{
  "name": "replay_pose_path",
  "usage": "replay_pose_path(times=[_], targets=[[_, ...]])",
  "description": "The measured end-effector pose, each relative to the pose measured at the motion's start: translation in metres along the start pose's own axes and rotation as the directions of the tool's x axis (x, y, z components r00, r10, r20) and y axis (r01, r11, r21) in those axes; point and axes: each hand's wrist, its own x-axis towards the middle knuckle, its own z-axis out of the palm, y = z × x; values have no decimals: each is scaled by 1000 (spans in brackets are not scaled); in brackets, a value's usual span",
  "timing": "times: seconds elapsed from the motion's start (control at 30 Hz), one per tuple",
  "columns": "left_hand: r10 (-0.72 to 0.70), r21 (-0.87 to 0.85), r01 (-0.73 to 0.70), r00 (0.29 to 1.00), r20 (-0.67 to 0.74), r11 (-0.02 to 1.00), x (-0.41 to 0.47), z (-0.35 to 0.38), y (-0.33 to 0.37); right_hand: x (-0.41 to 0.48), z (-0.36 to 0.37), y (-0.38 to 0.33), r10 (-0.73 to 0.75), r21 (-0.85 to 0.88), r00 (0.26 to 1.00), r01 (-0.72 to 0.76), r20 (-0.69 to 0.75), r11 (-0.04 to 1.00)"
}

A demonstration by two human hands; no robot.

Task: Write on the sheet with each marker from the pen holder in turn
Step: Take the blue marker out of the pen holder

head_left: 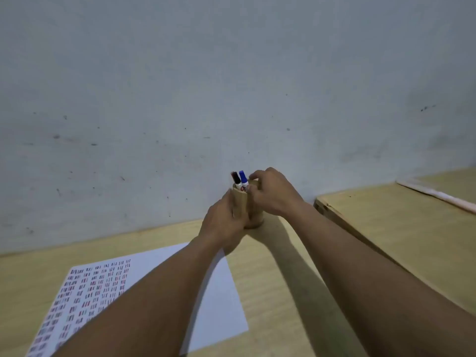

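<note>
Head view: left hand (223, 219) with grip wrapped round tan cylindrical wooden pen holder (246, 206), upright on pale wood tabletop (280, 292) by grey wall (231, 86). Right hand (273, 193) at holder's rim, grip curled, contents unclear. Just left of that grip, black-capped marker (236, 178) and blue-capped marker (242, 176). White sheet (213, 300) with coloured strokes below left grip

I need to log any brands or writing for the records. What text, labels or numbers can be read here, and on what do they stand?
No text can be read.
Sheet: rows of short red, blue and dark strokes, too small and blurred to read as words.
Black-capped marker and blue-capped marker in the pen holder: printed labels on the white barrels, too small to read.
</note>
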Motion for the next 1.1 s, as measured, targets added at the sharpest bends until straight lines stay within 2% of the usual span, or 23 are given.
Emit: replay_pose_path(times=[0.23,0.6,0.97,1.1], targets=[[-62,-78,60,998,-15,995,13,12,-10,14,10,11,31,140,999,-28,-15,990],[-91,-113,88,996,-18,990,17,19,-17,19,18,14,51,119,993,-39,-104,992],[-98,-117,94,995,-25,989,15,19,-13,9,-6,-3,42,294,971,30,-235,955],[-129,-86,124,991,-47,989,11,6,-10,7,-21,-16,-10,272,952,98,-306,957]])
